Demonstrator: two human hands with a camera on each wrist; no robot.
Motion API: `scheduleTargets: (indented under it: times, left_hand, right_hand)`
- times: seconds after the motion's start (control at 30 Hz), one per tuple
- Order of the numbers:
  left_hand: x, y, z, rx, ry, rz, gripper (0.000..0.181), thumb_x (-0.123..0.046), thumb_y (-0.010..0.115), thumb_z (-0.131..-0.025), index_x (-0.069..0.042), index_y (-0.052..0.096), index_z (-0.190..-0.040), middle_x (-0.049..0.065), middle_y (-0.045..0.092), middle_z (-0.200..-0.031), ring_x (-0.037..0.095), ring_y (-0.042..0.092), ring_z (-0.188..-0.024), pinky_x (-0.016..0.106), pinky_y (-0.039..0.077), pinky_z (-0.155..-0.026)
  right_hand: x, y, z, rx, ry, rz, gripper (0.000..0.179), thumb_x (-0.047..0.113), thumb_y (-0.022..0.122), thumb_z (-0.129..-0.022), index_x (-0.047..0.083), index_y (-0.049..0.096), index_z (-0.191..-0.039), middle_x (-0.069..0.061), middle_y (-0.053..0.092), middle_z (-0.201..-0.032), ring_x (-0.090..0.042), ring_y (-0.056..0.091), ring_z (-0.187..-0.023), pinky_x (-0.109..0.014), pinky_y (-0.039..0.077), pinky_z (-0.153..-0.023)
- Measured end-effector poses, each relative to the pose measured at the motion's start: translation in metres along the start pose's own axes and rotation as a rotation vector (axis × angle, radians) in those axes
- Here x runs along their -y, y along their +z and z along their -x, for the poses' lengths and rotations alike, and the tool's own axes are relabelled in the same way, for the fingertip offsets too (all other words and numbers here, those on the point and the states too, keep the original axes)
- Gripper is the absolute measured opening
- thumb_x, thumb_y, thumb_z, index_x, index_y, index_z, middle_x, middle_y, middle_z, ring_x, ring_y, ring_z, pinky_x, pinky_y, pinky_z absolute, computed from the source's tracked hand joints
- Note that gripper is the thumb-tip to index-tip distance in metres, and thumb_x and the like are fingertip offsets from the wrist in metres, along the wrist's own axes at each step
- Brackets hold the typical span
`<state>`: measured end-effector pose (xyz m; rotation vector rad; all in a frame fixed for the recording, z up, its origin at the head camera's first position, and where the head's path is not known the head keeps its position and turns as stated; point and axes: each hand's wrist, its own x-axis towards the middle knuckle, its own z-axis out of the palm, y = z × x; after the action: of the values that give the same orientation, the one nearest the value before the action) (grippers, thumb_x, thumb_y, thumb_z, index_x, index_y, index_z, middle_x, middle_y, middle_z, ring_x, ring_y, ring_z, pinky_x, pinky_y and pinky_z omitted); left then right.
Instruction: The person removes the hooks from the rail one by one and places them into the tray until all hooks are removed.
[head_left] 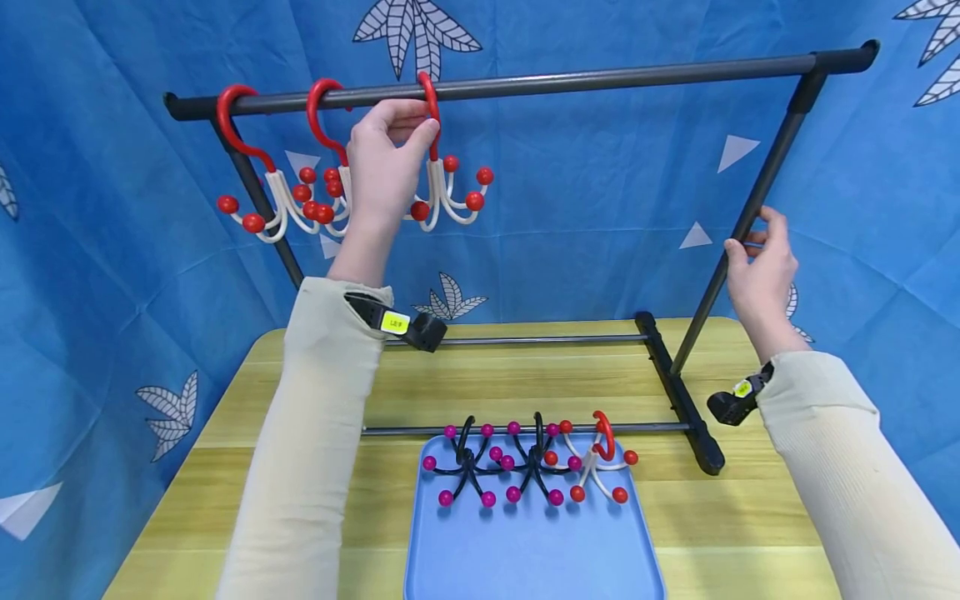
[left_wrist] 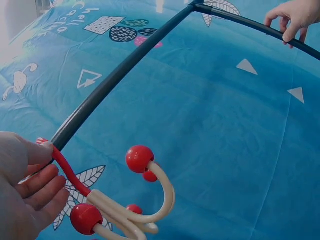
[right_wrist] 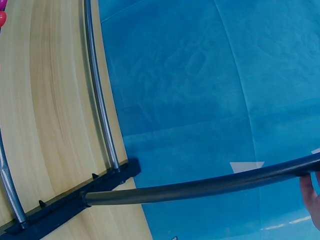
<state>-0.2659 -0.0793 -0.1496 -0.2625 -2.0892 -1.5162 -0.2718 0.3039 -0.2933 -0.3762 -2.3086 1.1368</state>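
A black rack's top rail [head_left: 570, 82] carries red-and-white multi-prong hooks with red ball tips. My left hand [head_left: 390, 158] pinches the red crook of the third hook [head_left: 437, 179], which hangs over the rail. Two similar ones, the leftmost hook [head_left: 279, 200] and the middle hook [head_left: 318, 125], hang farther left; my hand and wrist partly cover the middle one. The left wrist view shows the thumb against the red crook, right by the rail. On the right, my right hand [head_left: 761, 271] grips the rack's slanting post [head_left: 776, 171]; only its fingertips [right_wrist: 307, 192] show in the right wrist view.
On the wooden table [head_left: 757, 517], a blue tray [head_left: 532, 554] holds a black hook [head_left: 467, 457], another black hook [head_left: 535, 455] and a red-and-white hook [head_left: 591, 460]. The rack's foot [head_left: 678, 396] and lower bars stand behind it. A blue patterned cloth [head_left: 585, 217] hangs around the back.
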Motion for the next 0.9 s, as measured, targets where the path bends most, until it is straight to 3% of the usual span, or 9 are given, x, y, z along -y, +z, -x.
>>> scheduleTargets:
  times: [0.23,0.47,0.7,0.9]
  left_hand:
    - [-0.002,0.008,-0.001,0.009,0.0,-0.025,0.034,-0.023,0.065,-0.083,-0.01,0.06,-0.115,0.004,0.061,-0.11,0.01,0.054,-0.1,0.021,0.046,-0.083]
    - [-0.003,0.011,-0.002,-0.004,0.01,0.016,0.028,-0.021,0.064,-0.084,-0.011,0.059,-0.11,0.004,0.059,-0.107,0.009,0.052,-0.097,0.022,0.047,-0.08]
    - [-0.008,0.011,-0.001,-0.008,0.1,0.043,0.027,-0.018,0.063,-0.085,-0.006,0.058,-0.109,0.005,0.059,-0.107,0.008,0.051,-0.093,0.02,0.044,-0.082]
    - [-0.026,0.009,0.009,0.013,0.14,0.071,0.026,-0.012,0.06,-0.087,-0.001,0.056,-0.11,0.009,0.058,-0.108,0.009,0.052,-0.094,0.02,0.044,-0.083]
  right_hand:
    - [0.0,0.001,0.001,0.005,0.006,-0.003,0.047,0.034,0.04,-0.095,0.035,0.024,-0.139,-0.008,0.044,-0.125,-0.024,0.045,-0.115,-0.042,0.043,-0.093]
    - [0.0,0.001,0.001,0.005,0.011,0.003,0.048,0.033,0.039,-0.095,0.035,0.022,-0.14,-0.009,0.044,-0.126,-0.024,0.045,-0.116,-0.042,0.043,-0.093]
    - [0.001,0.0,0.001,0.009,0.0,0.005,0.048,0.033,0.039,-0.095,0.035,0.022,-0.14,-0.011,0.043,-0.127,-0.026,0.045,-0.117,-0.043,0.043,-0.093]
    - [0.001,-0.001,0.001,0.018,0.008,0.007,0.049,0.032,0.039,-0.095,0.034,0.02,-0.141,-0.012,0.042,-0.129,-0.025,0.044,-0.117,-0.043,0.042,-0.094]
